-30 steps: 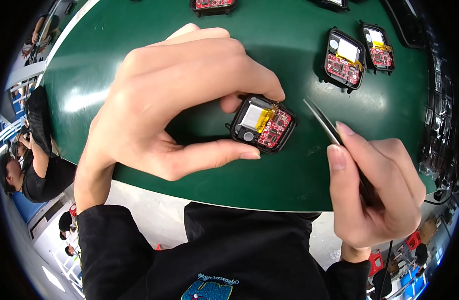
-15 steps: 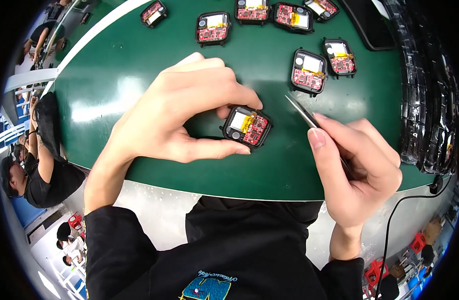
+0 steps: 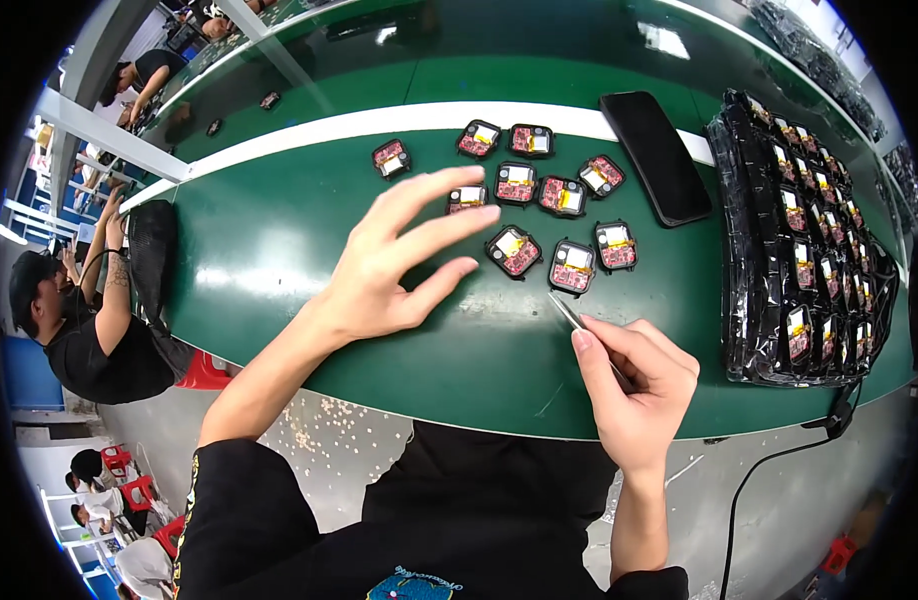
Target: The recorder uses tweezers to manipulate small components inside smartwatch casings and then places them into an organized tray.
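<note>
Nearest watch housing: a black, rounded-square watch housing (image 3: pixel 514 251) lies askew on the green worktop (image 3: pixel 459 370), open side up, showing a white block, a yellow strip and a red circuit board.
Left hand: the left hand (image 3: pixel 394 260) is spread and holds nothing; its fingertips hang just left of that housing, apart from it.
Under the fingers: a second housing (image 3: pixel 468 198) is partly covered from view by the left fingers; whether they touch it I cannot tell.
Right hand: the right hand (image 3: pixel 641 385) pinches metal tweezers (image 3: pixel 571 315) between thumb and forefinger, tips pointing up and left.
Tweezer tips: just beside the lower edge of a third housing (image 3: pixel 572 267); contact cannot be made out.
Other housings: seven more lie loosely grouped beyond, one of them (image 3: pixel 390 158) off to the left and another (image 3: pixel 616 246) just right of the third.
Far edge: a black phone-like slab (image 3: pixel 657 158) lies slantwise, across the white border strip (image 3: pixel 349 125).
Right end: black plastic trays (image 3: pixel 741 320) are stacked, the top one filled with rows of similar housings; a black cable (image 3: pixel 744 490) hangs down nearby.
Left background: a co-worker in black (image 3: pixel 109 340) sits by a red stool (image 3: pixel 204 372).
</note>
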Action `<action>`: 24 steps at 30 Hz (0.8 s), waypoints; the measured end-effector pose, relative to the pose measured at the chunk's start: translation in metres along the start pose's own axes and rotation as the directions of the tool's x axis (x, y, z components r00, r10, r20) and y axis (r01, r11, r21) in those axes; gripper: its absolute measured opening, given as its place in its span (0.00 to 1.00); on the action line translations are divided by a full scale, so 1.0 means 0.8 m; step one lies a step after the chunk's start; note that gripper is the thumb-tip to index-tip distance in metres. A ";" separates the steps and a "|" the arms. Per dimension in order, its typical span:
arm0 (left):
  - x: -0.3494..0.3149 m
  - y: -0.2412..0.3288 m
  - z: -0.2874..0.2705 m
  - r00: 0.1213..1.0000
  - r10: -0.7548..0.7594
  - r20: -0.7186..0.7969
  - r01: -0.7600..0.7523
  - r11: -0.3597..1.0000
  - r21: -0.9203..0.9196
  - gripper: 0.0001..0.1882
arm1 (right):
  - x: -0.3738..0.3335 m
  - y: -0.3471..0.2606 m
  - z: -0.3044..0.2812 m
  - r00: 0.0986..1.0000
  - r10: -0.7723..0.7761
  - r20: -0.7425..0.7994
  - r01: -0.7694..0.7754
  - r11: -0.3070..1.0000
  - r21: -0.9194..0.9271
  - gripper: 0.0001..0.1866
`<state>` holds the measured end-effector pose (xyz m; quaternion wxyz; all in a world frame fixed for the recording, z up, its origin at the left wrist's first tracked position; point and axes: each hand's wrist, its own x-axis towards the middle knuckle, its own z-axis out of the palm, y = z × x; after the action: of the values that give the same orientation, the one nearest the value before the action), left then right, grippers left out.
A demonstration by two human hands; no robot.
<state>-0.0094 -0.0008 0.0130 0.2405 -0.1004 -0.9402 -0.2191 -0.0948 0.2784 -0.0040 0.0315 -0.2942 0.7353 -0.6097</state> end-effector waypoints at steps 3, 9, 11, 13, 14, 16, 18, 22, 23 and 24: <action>-0.004 -0.013 -0.014 0.941 -0.320 -0.114 0.325 0.945 0.036 0.42 | 0.001 0.001 -0.001 1.000 0.020 -0.002 -0.020 1.000 0.023 0.08; -0.005 -0.040 -0.015 0.842 -0.531 0.095 0.534 0.845 -0.011 0.66 | 0.004 -0.005 -0.001 0.999 0.015 0.028 -0.016 1.000 0.019 0.08; 0.007 -0.040 -0.005 0.876 -0.461 0.140 0.455 0.887 0.074 0.72 | 0.004 -0.004 0.000 0.999 0.024 0.023 -0.024 1.000 0.013 0.07; 0.021 -0.036 -0.001 0.894 -0.413 0.173 0.406 0.911 0.078 0.75 | 0.004 -0.005 0.000 0.999 0.027 0.024 -0.027 1.000 0.015 0.07; 0.024 -0.043 0.005 0.912 -0.379 0.157 0.372 0.925 0.075 0.78 | 0.004 -0.006 0.001 0.999 0.034 0.021 -0.034 0.999 0.018 0.07; 0.043 -0.039 0.006 0.887 -0.413 0.207 0.426 0.905 -0.019 0.78 | 0.003 -0.006 -0.001 0.999 0.040 0.009 -0.040 0.999 0.012 0.07; 0.056 -0.042 0.013 0.908 -0.364 0.209 0.375 0.927 -0.015 0.79 | 0.001 -0.005 -0.001 0.999 0.045 -0.004 -0.045 0.999 0.009 0.07; 0.067 -0.039 0.017 0.901 -0.313 0.300 0.362 0.924 -0.125 0.78 | 0.001 -0.003 0.001 0.998 0.050 -0.043 -0.048 0.998 0.036 0.08; 0.068 -0.040 0.019 0.903 -0.308 0.299 0.359 0.924 -0.131 0.78 | 0.001 -0.003 0.000 0.997 0.050 -0.051 -0.048 0.998 0.042 0.08; 0.065 -0.042 0.019 0.922 -0.236 0.305 0.309 0.926 -0.216 0.77 | 0.001 -0.002 0.000 0.997 0.049 -0.052 -0.047 0.998 0.040 0.08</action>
<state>-0.0706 -0.0191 0.0143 0.0598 -0.0275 -0.9321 -0.3562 -0.0948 0.2778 -0.0024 0.0323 -0.2594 0.7307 -0.6307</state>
